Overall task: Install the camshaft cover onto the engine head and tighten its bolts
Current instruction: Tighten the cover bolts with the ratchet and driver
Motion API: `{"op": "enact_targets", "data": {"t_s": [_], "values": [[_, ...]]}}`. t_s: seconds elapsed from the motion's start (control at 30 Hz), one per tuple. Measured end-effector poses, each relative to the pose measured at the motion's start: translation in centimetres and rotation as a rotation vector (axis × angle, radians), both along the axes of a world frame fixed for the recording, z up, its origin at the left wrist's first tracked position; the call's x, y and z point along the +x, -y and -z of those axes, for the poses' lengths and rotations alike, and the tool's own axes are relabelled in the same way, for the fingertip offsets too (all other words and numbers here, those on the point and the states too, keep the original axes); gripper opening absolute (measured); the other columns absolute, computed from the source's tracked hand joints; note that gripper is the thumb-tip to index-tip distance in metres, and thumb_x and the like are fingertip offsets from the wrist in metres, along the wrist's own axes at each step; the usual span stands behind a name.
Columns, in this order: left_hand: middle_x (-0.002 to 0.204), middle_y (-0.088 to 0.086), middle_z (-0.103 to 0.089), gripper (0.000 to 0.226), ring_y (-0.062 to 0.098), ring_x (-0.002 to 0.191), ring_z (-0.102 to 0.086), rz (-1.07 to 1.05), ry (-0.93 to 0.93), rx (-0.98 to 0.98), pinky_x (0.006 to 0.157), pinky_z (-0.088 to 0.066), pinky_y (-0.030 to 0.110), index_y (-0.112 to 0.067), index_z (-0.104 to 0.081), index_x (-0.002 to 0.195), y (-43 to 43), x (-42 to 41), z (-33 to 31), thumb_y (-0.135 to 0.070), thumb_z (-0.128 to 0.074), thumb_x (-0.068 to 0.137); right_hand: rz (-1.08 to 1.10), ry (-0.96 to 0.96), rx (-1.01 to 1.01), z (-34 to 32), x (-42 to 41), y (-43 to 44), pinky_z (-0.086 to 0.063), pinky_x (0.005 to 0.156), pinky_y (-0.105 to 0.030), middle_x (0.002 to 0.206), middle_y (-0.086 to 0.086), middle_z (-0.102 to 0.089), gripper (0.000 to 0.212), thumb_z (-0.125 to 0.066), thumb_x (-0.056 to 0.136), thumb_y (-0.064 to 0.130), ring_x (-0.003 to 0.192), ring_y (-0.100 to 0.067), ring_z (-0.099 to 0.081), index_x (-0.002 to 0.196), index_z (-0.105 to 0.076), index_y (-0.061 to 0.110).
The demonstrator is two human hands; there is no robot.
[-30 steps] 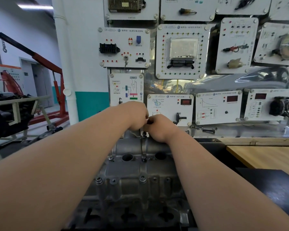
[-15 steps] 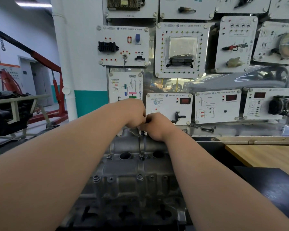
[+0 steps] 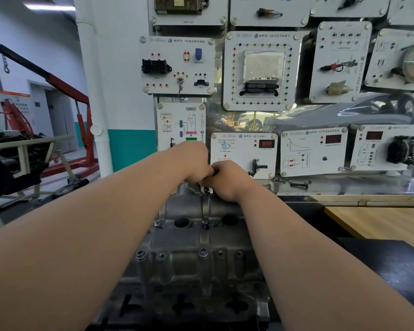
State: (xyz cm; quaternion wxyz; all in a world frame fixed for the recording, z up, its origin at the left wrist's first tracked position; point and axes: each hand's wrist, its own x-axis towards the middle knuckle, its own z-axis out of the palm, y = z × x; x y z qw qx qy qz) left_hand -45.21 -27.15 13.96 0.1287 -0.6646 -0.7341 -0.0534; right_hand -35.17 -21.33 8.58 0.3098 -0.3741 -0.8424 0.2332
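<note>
Cover [image 3: 201,237] is seated. Left hand [image 3: 193,163] and right hand [image 3: 230,180] are bunched over the far bolt [image 3: 206,190], probably for hand-starting. Fingers are curled; grip cannot be told.

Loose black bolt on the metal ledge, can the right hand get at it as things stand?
Probably yes: the bolt lies exposed on the ledge just right of the right hand, nothing between.

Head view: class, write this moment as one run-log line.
left hand: at far end of camshaft cover | right hand: touching left hand, fingers curled | grip: hidden | bolt heads: showing in cover
</note>
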Motion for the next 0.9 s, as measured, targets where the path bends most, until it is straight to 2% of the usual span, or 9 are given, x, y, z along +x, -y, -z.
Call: {"op": "enact_targets", "data": {"t_s": [0.07, 0.17, 0.27, 0.37, 0.53, 0.63, 0.73, 0.8, 0.9], "values": [[0.099, 0.010, -0.066, 0.029, 0.026, 0.093, -0.061, 0.049, 0.014, 0.002, 0.078, -0.050, 0.035, -0.010, -0.069, 0.101, 0.2, -0.2, -0.1, -0.031, -0.051, 0.093, -0.004, 0.011, 0.002, -0.1, 0.2, 0.1, -0.033, 0.053, -0.028, 0.063, -0.001, -0.052, 0.026, -0.063, 0.088, 0.018, 0.058, -0.014, -0.043, 0.063, -0.054, 0.018], [0.106, 0.000, -0.065, 0.027, 0.018, 0.097, -0.058, 0.096, 0.132, 0.046, 0.086, -0.047, 0.031, -0.015, -0.069, 0.110, 0.3, -1.4, 0.0, -0.031, -0.058, 0.091, 0.015, 0.009, 0.017, -0.1, 0.2, 0.1, -0.028, 0.048, -0.027, 0.054, 0.002, -0.046, 0.036, -0.063, 0.089, 0.019, 0.051, -0.012, -0.039, 0.055, -0.050, 0.020], [0.096, 0.000, -0.067, 0.031, 0.017, 0.087, -0.058, 0.042, 0.269, 0.133, 0.076, -0.045, 0.028, -0.014, -0.071, 0.097, -0.1, -2.4, 0.5, -0.041, -0.066, 0.084, 0.039, -0.002, 0.019, 0.0, 0.0, 0.0, -0.027, 0.047, -0.027, 0.049, 0.002, -0.042, 0.042, -0.065, 0.088, 0.022, 0.048, -0.013, -0.037, 0.051, -0.045, 0.019], [0.079, 0.004, -0.062, 0.043, 0.019, 0.073, -0.057, -0.063, 0.228, 0.197, 0.061, -0.045, 0.028, -0.010, -0.064, 0.082, -0.7, -2.2, 1.0, -0.053, -0.064, 0.080, 0.053, -0.001, 0.027, 0.1, -0.1, -0.2, -0.027, 0.046, -0.026, 0.048, 0.003, -0.043, 0.041, -0.066, 0.087, 0.023, 0.046, -0.012, -0.038, 0.051, -0.046, 0.019], [0.075, 0.006, -0.057, 0.047, 0.018, 0.064, -0.052, -0.098, 0.174, 0.194, 0.051, -0.039, 0.029, -0.008, -0.054, 0.073, -0.8, -0.8, 0.8, -0.053, -0.063, 0.080, 0.041, -0.002, 0.013, 0.1, 0.0, -0.1, -0.031, 0.049, -0.027, 0.057, 0.002, -0.051, 0.031, -0.064, 0.087, 0.021, 0.052, -0.011, -0.044, 0.058, -0.052, 0.020], [0.091, 0.006, -0.067, 0.035, 0.021, 0.085, -0.061, -0.024, 0.133, 0.099, 0.070, -0.050, 0.033, -0.011, -0.071, 0.089, -0.3, -0.7, 0.2, -0.044, -0.061, 0.085, 0.027, -0.009, -0.005, 0.1, 0.0, -0.1, -0.032, 0.050, -0.028, 0.058, 0.001, -0.051, 0.028, -0.062, 0.087, 0.019, 0.053, -0.013, -0.043, 0.060, -0.055, 0.019], [0.104, 0.002, -0.067, 0.026, 0.019, 0.095, -0.059, 0.041, 0.160, 0.024, 0.083, -0.048, 0.032, -0.017, -0.072, 0.103, 0.4, -1.0, -0.1, -0.036, -0.060, 0.088, 0.052, 0.009, 0.022, 0.1, -0.1, -0.1, -0.031, 0.049, -0.028, 0.055, -0.001, -0.050, 0.033, -0.065, 0.087, 0.025, 0.052, -0.014, -0.042, 0.057, -0.055, 0.017], [0.100, -0.002, -0.065, 0.025, 0.017, 0.094, -0.058, 0.043, 0.179, 0.004, 0.082, -0.045, 0.030, -0.019, -0.071, 0.105, 0.9, -1.3, -0.3, -0.034, -0.062, 0.087, 0.065, 0.026, 0.037, 0.0, -0.3, -0.1, -0.031, 0.049, -0.028, 0.054, 0.000, -0.048, 0.038, -0.066, 0.088, 0.029, 0.052, -0.014, -0.043, 0.055, -0.051, 0.017], [0.076, -0.003, -0.068, 0.026, 0.016, 0.082, -0.064, -0.002, 0.256, 0.006, 0.079, -0.048, 0.030, -0.016, -0.072, 0.099, 1.1, -1.5, -0.5, -0.037, -0.065, 0.085, 0.073, 0.032, 0.033, 0.0, -0.4, -0.1, -0.029, 0.048, -0.029, 0.053, -0.001, -0.045, 0.041, -0.064, 0.089, 0.031, 0.051, -0.016, -0.041, 0.054, -0.047, 0.016]]}}
